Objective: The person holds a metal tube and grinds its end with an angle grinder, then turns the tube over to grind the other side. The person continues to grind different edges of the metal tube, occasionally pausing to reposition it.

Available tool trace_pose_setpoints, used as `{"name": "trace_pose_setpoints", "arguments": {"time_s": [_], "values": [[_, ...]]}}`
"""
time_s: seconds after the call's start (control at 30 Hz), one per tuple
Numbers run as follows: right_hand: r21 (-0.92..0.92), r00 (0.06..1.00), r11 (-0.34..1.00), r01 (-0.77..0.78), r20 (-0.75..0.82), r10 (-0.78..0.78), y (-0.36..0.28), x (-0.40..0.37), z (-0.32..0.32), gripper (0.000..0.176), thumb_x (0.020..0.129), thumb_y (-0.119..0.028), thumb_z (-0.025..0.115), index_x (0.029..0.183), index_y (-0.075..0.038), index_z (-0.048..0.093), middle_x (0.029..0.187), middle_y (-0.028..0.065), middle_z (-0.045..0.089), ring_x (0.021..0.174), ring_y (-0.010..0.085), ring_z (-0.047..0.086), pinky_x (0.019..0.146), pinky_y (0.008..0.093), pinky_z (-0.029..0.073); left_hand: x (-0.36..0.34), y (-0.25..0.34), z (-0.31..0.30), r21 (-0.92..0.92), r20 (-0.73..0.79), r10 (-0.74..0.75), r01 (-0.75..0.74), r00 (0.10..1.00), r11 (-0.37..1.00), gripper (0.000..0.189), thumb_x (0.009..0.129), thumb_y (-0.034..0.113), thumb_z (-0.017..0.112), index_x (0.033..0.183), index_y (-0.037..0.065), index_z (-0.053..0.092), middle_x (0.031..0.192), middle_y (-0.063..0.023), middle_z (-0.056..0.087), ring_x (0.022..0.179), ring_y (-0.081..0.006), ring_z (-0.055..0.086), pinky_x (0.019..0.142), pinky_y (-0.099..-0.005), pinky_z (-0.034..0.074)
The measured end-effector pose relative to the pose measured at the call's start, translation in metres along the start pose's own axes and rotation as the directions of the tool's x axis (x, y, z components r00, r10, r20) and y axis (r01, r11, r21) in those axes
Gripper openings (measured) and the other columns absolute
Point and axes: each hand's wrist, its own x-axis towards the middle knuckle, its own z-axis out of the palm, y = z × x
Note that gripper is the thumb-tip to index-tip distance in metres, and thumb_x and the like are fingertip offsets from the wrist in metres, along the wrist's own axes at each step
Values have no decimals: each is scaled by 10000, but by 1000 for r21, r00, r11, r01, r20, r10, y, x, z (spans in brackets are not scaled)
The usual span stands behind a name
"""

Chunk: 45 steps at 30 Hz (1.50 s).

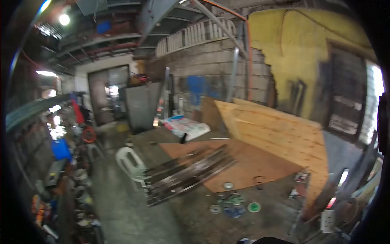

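Neither my left hand nor my right hand shows in the head view. A dark rounded shape (pixel 273 240) cuts into the bottom edge; I cannot make out what it is. Several long dark metal bars (pixel 191 171) lie side by side across a workbench, their near ends sticking out past its left edge. Under their far ends is a flat brown board (pixel 260 162). In front of the board lie several round discs, among them a green-ringed disc (pixel 254 207) and a pale disc (pixel 228 186). The picture is blurred.
A white plastic chair (pixel 131 162) stands left of the bars. Light wooden panels (pixel 280 126) lean against the wall behind the bench. A printed sack (pixel 187 127) lies at the back. Clutter and a blue container (pixel 61 149) line the left side. A grey cabinet (pixel 142 105) stands farther off.
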Motion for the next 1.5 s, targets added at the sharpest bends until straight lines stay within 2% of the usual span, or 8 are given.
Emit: {"name": "trace_pose_setpoints", "arguments": {"time_s": [0.5, 0.67, 0.73, 0.77, 0.83, 0.87, 1.03, 1.5], "values": [[72, 994, 996, -57, -94, 64, 66, 16, -16, 1082, 506, -53, 933, 1443, -93, 394, 1238, 223, 686, 1177, 387, 669, 1035, 433, 505, -5, -1, 35, 176, 145, -516, 491, 844, 853, 949, 705, 634, 871, 1312, -56, 637, 1344, -254, 666, 1250, -397, 631, 1068, -473, 503], [-11, 994, 996, -92, -67, 91, 69, 7, -31, 973, 639, -172, 916, 1470, -102, 414, 1254, 252, 689, 1189, 456, 657, 983, 484, 539, 19, -131, 70, 522, 347, -512, 292, 786, 802, 1132, 875, 728, 613, 1653, 27, 183, 1721, -209, 200, 1583, -404, 186, 1299, -503, 148], [-13, 992, 992, -123, -32, 123, 72, 2, -38, 967, 640, -159, 893, 1477, -113, 411, 1243, 251, 685, 1177, 462, 654, 978, 489, 533, 14, -138, 77, -118, 364, -151, 207, 919, 971, 1026, 925, 693, 532, 1676, 97, 165, 1747, -152, 150, 1604, -380, 118, 1304, -516, 111], [-44, 991, 991, -126, -47, 124, 80, 1, -37, 969, 638, -150, 883, 1481, -124, 407, 1229, 253, 686, 1163, 460, 658, 975, 482, 533, 19, -170, 100, 679, 180, -134, -24, 975, 734, 1014, 893, 664, 596, 1658, 97, 249, 1741, -149, 179, 1599, -358, 150, 1306, -484, 126], [-39, 997, 997, -68, -45, 66, 79, -2, -43, 964, 637, -114, 867, 1483, -140, 404, 1230, 252, 681, 1169, 444, 663, 979, 472, 529, 24, -83, 74, 699, 372, -256, -88, 892, 710, 788, 753, 448, 794, 1410, 71, 576, 1367, -146, 669, 1298, -328, 611, 1110, -461, 475], [-41, 995, 995, -91, -34, 90, 79, -3, -46, 982, 628, -102, 869, 1489, -150, 398, 1232, 247, 683, 1166, 440, 670, 983, 471, 526, 0, -67, 79, 26, -72, -179, 181, 981, 983, 681, 672, 271, 856, 1285, 73, 635, 1159, -102, 744, 1112, -270, 700, 977, -434, 556], [-160, 999, 987, 0, -44, -7, 94, -6, -52, 1020, 621, -29, 905, 1503, -119, 402, 1267, 196, 658, 1171, 352, 654, 1022, 432, 504, 17, -89, 114, -544, -182, -301, 160, 936, 824, 520, 730, 208, 843, 1190, 78, 638, 1037, -66, 736, 967, -196, 709, 860, -374, 577], [-105, 959, 988, -112, 250, 135, 82, -17, -2, 1034, 612, -46, 899, 1517, -79, 398, 1352, 164, 578, 1239, 297, 593, 1099, 404, 458, 10, -46, 99, -100, -58, -210, 203, 976, 974, 587, 611, 90, 879, 1129, 63, 604, 1011, -103, 672, 922, -201, 659, 793, -384, 563]]}}
